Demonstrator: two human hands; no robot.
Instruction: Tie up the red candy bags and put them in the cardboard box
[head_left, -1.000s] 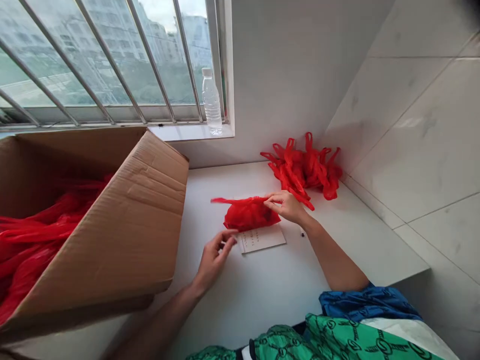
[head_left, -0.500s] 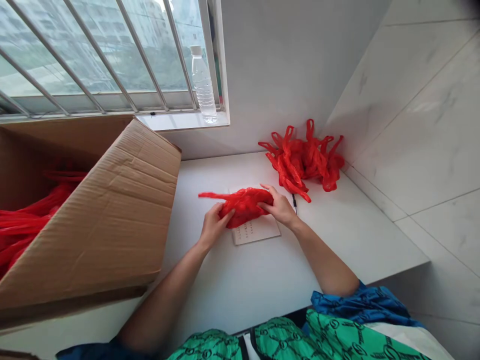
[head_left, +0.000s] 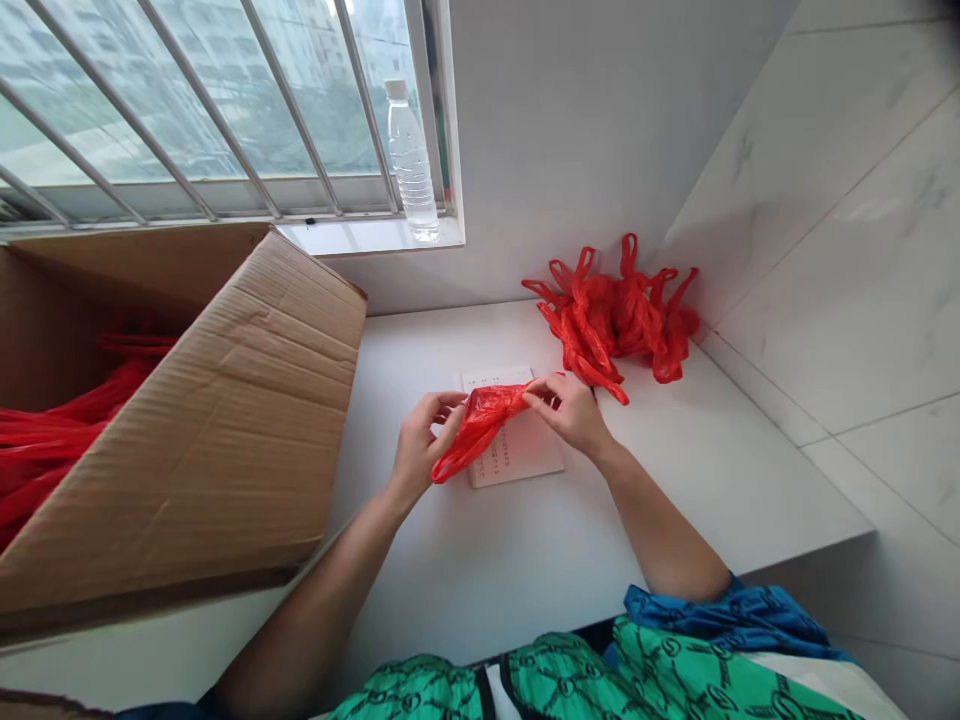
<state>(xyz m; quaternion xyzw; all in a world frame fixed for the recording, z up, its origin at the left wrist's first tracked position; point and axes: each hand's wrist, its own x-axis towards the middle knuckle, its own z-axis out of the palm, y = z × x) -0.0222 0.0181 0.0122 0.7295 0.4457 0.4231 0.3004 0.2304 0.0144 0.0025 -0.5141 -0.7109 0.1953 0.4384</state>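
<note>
Stretched between my two hands is a red plastic bag (head_left: 484, 425), held above a printed notebook (head_left: 529, 450) on the white table. My left hand (head_left: 426, 440) grips the bag's left end with thumb and fingers, and a loop of it hangs below the thumb. The right end is pinched in my right hand (head_left: 568, 412). Part of the notebook's print is hidden behind the bag. Beyond my right hand lies a pile of knotted red plastic bags (head_left: 619, 315) against the wall.
A large open cardboard box (head_left: 225, 420) stands at the left with more red plastic (head_left: 67, 440) inside. On the windowsill, a clear water bottle (head_left: 412, 165) stands beside the barred window (head_left: 202, 110). A tiled wall (head_left: 847, 230) bounds the white table (head_left: 697, 480) at the right.
The red bag has gone from a wide crumpled bundle to a narrower stretched strip, its left end now hanging lower. My right hand has shifted slightly right. The view has moved a little.
</note>
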